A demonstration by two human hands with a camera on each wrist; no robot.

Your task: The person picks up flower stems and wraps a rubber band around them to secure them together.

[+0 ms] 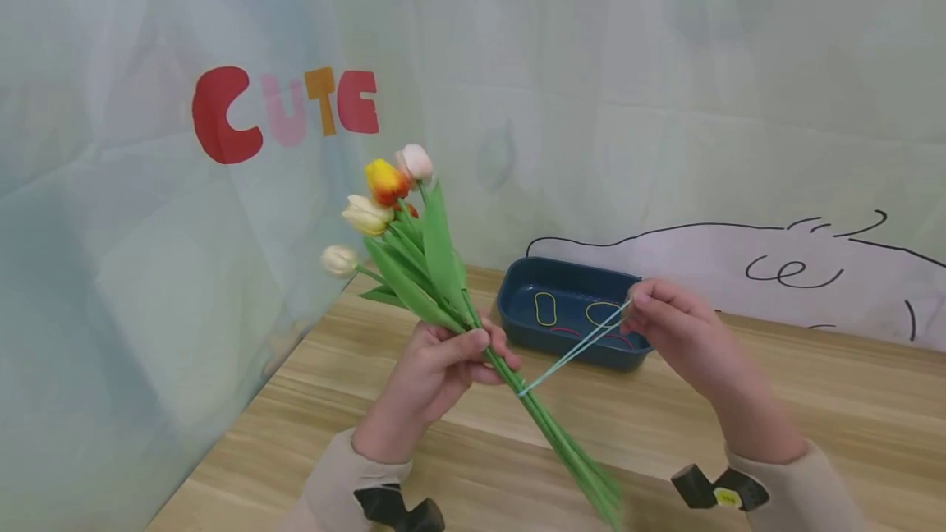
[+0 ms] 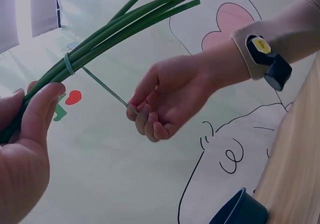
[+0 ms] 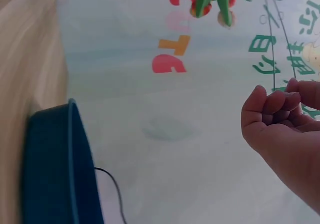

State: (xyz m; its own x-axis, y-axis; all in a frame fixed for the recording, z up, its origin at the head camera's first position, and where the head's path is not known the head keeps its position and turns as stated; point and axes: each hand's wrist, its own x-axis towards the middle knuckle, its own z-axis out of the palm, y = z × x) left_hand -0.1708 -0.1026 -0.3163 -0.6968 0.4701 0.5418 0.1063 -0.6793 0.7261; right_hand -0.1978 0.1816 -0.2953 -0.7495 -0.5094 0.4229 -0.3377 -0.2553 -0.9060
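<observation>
My left hand (image 1: 451,368) grips a bunch of tulips (image 1: 436,269) by the green stems, just under the leaves. The blooms are white, pale pink, cream and yellow-orange, tilted to the upper left. A pale teal rubber band (image 1: 572,351) loops round the stems below that hand. Its far end is pinched in my right hand (image 1: 676,335) and pulled taut, up and to the right. In the left wrist view the band circles the stems (image 2: 105,38) and one stretched length runs to the right hand's curled fingers. The right wrist view shows two thin strands leading to the fingertips.
Behind the hands, a dark blue tray (image 1: 525,335) stands on the wooden table (image 1: 296,433), holding several yellow and red rubber bands. A printed cloth backdrop (image 1: 591,105) hangs behind and to the left, with the letters CUTE on it.
</observation>
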